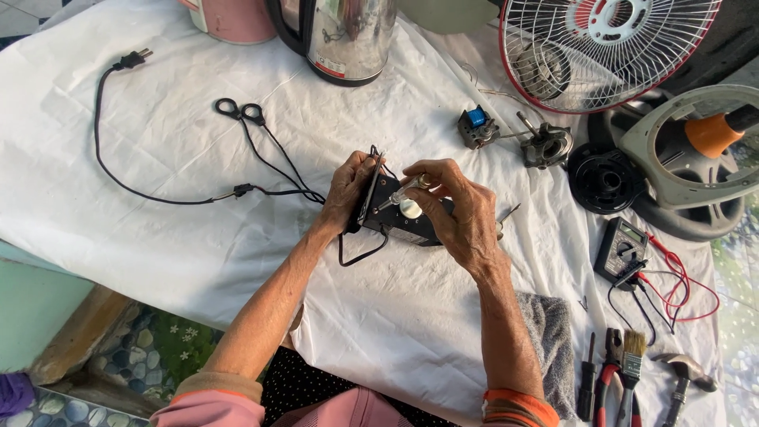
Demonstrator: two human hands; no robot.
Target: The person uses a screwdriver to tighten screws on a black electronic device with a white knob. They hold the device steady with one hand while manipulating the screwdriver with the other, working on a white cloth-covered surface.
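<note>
A small black box-shaped device (393, 214) with a round metal part on its side sits between both hands above the white cloth. My left hand (348, 188) grips its left end, thumb on the edge. My right hand (458, 207) covers its right side and pinches a thin metal tool (403, 192) whose tip touches the box's face. A black cord (158, 195) runs from the box leftward to a plug (133, 58), with ring-shaped clips (240, 111) on a branch.
White cloth (198, 237) covers the table. Steel kettle (345, 39) and pink container (234, 17) at the back. Fan grille (601, 43), small motor parts (545, 145), grey fan housing (688, 158) at right. Multimeter (622, 247) with red leads, screwdriver, pliers, brush (632, 364), hammer (681, 375) at front right.
</note>
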